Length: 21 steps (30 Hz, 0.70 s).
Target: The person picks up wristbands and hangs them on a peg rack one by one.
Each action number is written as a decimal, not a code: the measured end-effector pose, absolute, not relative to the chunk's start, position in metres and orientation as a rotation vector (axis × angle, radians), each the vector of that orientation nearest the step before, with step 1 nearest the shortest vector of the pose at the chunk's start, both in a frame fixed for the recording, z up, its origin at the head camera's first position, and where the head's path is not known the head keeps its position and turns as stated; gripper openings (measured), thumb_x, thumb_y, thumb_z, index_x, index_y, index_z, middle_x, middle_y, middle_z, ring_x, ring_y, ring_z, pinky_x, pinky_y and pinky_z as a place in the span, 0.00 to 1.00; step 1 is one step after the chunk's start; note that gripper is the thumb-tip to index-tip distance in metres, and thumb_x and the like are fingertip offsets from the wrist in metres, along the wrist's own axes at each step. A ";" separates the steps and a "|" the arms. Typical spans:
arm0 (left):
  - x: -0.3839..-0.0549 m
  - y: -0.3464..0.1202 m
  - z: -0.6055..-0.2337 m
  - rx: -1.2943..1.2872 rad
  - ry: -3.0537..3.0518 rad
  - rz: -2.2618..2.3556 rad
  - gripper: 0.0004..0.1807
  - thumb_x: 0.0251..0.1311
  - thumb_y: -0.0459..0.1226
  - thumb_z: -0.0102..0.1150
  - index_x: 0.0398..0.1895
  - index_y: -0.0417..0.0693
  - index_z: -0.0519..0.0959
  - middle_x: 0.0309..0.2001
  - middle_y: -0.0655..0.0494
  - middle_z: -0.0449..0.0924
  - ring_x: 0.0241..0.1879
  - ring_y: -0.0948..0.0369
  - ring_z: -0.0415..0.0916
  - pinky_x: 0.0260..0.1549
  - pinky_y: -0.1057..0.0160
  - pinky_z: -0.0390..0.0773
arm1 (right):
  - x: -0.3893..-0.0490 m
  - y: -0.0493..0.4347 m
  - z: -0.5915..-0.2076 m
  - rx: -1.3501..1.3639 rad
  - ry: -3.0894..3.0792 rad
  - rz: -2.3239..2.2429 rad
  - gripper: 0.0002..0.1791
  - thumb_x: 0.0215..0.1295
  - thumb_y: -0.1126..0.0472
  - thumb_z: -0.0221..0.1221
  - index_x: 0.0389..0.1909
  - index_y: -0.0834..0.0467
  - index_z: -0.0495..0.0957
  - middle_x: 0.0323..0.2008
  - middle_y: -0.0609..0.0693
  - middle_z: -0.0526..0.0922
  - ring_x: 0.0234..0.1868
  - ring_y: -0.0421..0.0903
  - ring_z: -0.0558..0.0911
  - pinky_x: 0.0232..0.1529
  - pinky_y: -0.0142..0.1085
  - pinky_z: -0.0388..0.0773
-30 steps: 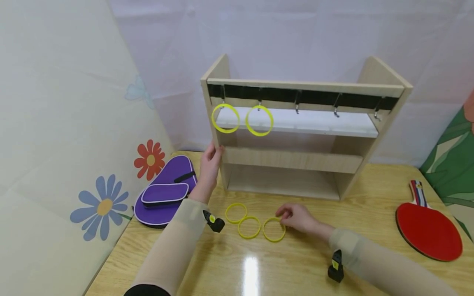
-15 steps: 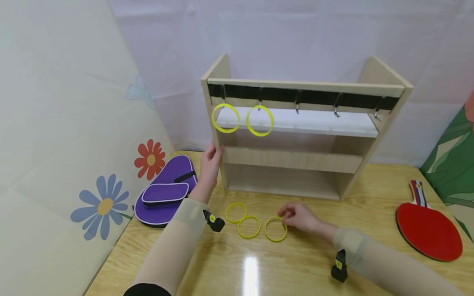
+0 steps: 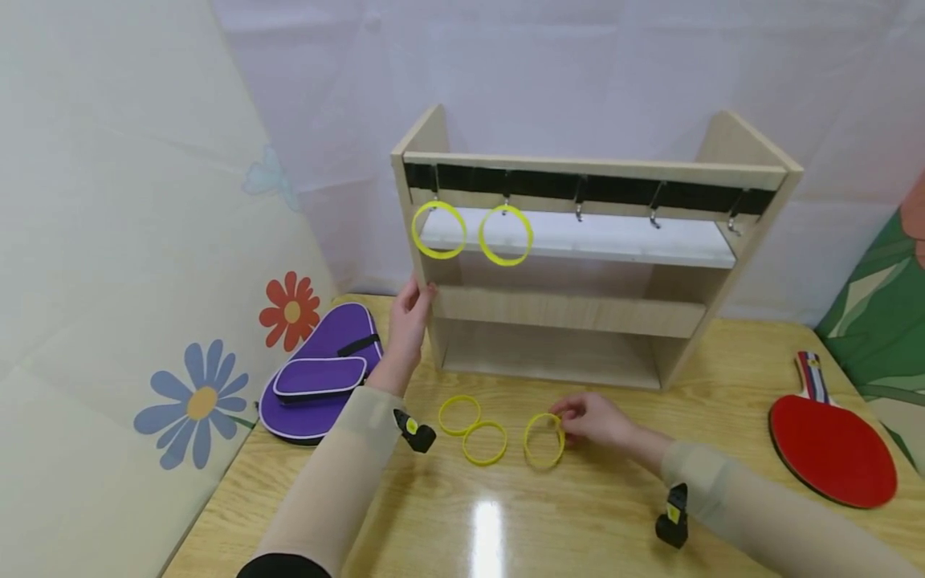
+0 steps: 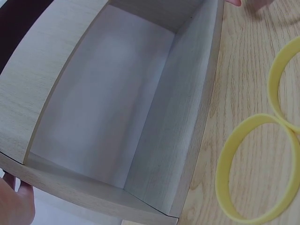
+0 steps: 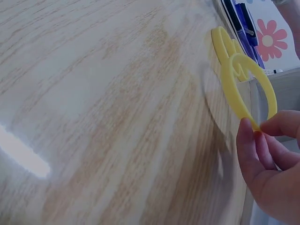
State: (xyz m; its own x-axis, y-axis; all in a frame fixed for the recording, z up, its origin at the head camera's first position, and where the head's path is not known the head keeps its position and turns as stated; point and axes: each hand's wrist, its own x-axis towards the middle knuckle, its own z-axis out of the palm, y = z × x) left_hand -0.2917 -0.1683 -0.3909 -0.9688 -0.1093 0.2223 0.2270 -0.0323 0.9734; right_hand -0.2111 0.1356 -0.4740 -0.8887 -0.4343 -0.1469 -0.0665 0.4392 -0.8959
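My right hand [image 3: 596, 420] pinches a yellow ring [image 5: 228, 84] at its edge, between thumb and fingertips. The ring is tilted up off the table, and its shadow shows below it in the right wrist view. My left hand [image 3: 408, 321] grips the left side panel of a small wooden shelf [image 3: 571, 311], thumb at the front edge; some fingers are hidden behind the panel. Two more yellow rings, a rear ring [image 3: 459, 415] and a front ring [image 3: 485, 443], lie touching on the table. A left ring [image 3: 414, 241] and a second ring [image 3: 482, 241] hang from the shelf's hooks.
Bare metal hooks, including a middle hook [image 3: 579, 210], line the black strip to the right of the hung rings. A purple paddle case [image 3: 318, 417] lies left of the shelf. A red table tennis paddle [image 3: 831, 449] lies at the right on the wooden table [image 3: 578, 530].
My right hand has drawn the ring a little to the right and lifted it so it tilts up from the table. My left hand has stayed on the shelf's side.
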 end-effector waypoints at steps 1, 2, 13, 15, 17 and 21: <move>-0.292 -0.169 -0.391 -0.125 -2.007 -2.098 0.27 0.74 0.40 0.47 0.75 0.53 0.63 0.71 0.49 0.68 0.63 0.54 0.68 0.67 0.52 0.65 | -0.211 0.136 -0.473 -0.427 2.345 -1.431 0.18 0.53 0.74 0.56 0.47 0.76 0.79 0.30 0.52 0.81 0.29 0.37 0.76 0.29 0.26 0.76; -0.292 -0.169 -0.391 -0.121 -2.005 -2.096 0.27 0.74 0.40 0.48 0.75 0.53 0.63 0.71 0.49 0.68 0.63 0.54 0.68 0.67 0.52 0.65 | -0.211 0.137 -0.472 -0.419 2.338 -1.439 0.18 0.54 0.74 0.56 0.47 0.77 0.79 0.31 0.53 0.82 0.29 0.37 0.77 0.29 0.27 0.77; -0.294 -0.168 -0.393 -0.125 -2.001 -2.077 0.27 0.73 0.38 0.47 0.74 0.51 0.63 0.71 0.44 0.67 0.62 0.54 0.69 0.65 0.53 0.67 | -0.210 0.144 -0.462 -0.290 2.229 -1.584 0.20 0.58 0.75 0.55 0.51 0.81 0.74 0.35 0.60 0.81 0.30 0.40 0.82 0.38 0.36 0.85; -0.294 -0.168 -0.393 -0.122 -2.007 -2.074 0.27 0.74 0.39 0.47 0.75 0.50 0.63 0.71 0.46 0.68 0.63 0.54 0.69 0.66 0.52 0.66 | -0.210 0.147 -0.459 -0.297 2.237 -1.602 0.19 0.58 0.75 0.55 0.50 0.81 0.73 0.36 0.62 0.81 0.31 0.40 0.82 0.38 0.36 0.85; -0.294 -0.168 -0.394 -0.115 -2.007 -2.079 0.27 0.74 0.39 0.47 0.75 0.51 0.63 0.71 0.48 0.68 0.64 0.54 0.68 0.66 0.52 0.66 | -0.211 0.150 -0.456 -0.301 2.244 -1.620 0.19 0.59 0.75 0.56 0.50 0.82 0.73 0.36 0.63 0.81 0.31 0.39 0.81 0.38 0.36 0.85; -0.294 -0.168 -0.393 -0.120 -2.002 -2.085 0.27 0.73 0.39 0.47 0.75 0.52 0.63 0.71 0.49 0.68 0.64 0.54 0.68 0.66 0.53 0.66 | -0.212 0.158 -0.447 -0.292 2.216 -1.675 0.20 0.60 0.76 0.55 0.51 0.84 0.70 0.38 0.65 0.80 0.32 0.38 0.81 0.39 0.35 0.85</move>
